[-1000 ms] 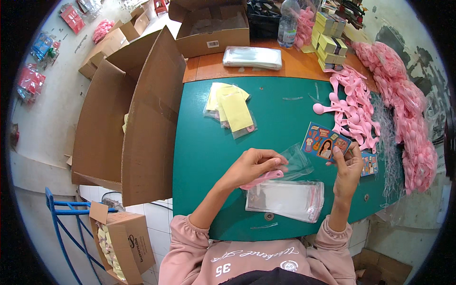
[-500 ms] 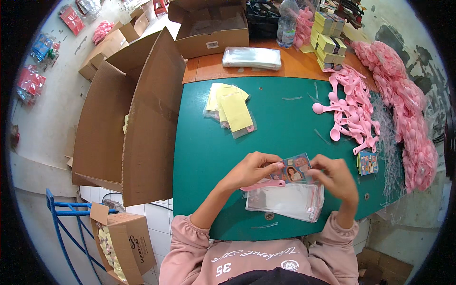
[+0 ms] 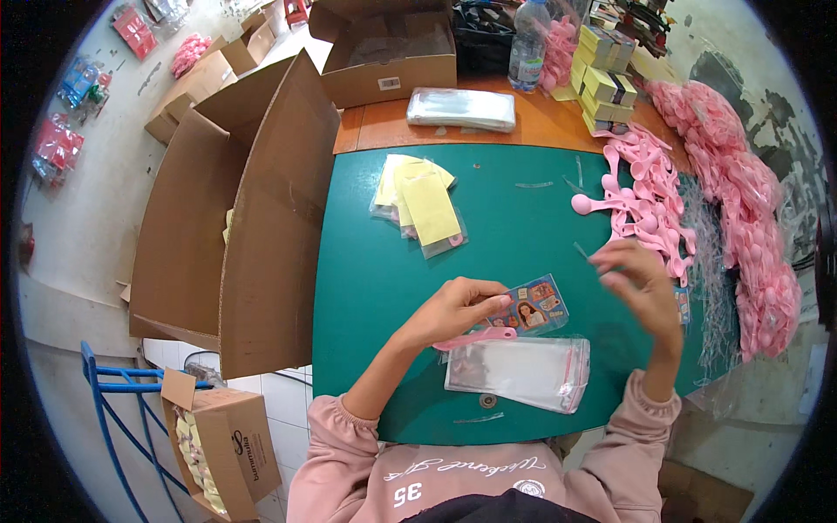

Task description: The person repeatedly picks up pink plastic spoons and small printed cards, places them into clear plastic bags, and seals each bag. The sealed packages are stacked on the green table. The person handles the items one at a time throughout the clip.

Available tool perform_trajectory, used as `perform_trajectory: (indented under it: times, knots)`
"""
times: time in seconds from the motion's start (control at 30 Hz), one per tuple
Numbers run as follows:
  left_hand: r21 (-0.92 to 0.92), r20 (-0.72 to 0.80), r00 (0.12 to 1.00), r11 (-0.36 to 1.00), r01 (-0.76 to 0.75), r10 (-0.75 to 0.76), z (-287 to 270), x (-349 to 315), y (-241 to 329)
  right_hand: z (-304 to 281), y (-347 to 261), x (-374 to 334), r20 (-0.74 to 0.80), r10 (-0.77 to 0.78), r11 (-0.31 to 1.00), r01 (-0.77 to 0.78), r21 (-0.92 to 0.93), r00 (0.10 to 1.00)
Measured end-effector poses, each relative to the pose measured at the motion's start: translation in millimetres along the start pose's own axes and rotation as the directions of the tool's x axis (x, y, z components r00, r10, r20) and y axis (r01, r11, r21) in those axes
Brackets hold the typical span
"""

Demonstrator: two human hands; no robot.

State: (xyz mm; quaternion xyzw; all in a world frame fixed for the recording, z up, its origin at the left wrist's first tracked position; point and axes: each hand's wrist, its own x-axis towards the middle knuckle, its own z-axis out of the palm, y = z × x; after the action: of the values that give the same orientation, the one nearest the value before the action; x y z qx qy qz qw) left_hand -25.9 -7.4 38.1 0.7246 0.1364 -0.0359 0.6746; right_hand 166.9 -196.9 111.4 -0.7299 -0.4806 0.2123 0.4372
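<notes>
My left hand is closed on a printed card with a blue, patterned front, inside a clear plastic sleeve. Beneath that hand lies a pink plastic spoon, partly over a stack of clear plastic bags; whether the fingers also hold the spoon is hidden. My right hand is raised over the right side of the green tabletop, thumb and fingers apart, with nothing visible in them. It is nearest to a heap of loose pink spoons and partly covers a small stack of printed cards.
Filled packets with yellow cards lie at the far left of the table. A large open carton stands along its left edge. Behind are a bag bundle, a water bottle and card stacks. Bagged pink spoons line the right.
My right hand has let go of the sleeved card and moved up and right toward the loose spoons. My left hand keeps hold of the card, which now shows more fully.
</notes>
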Motion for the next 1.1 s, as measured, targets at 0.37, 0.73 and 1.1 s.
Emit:
perform_trajectory:
  times: [0.37,0.73,1.1]
  knots:
    - [0.074,-0.081,0.990,0.991,-0.110,0.116,14,-4,9,66,-7,4,0.267,-0.002,0.999,0.012,-0.036,0.964]
    - [0.247,-0.109,0.991,0.968,-0.051,0.080,9,-7,14,58,-6,-8,0.179,0.184,0.881,-0.243,0.405,0.967]
    - [0.146,-0.059,0.988,0.980,-0.134,0.144,15,-7,11,65,13,-2,0.329,0.052,0.978,-0.115,0.175,0.943]
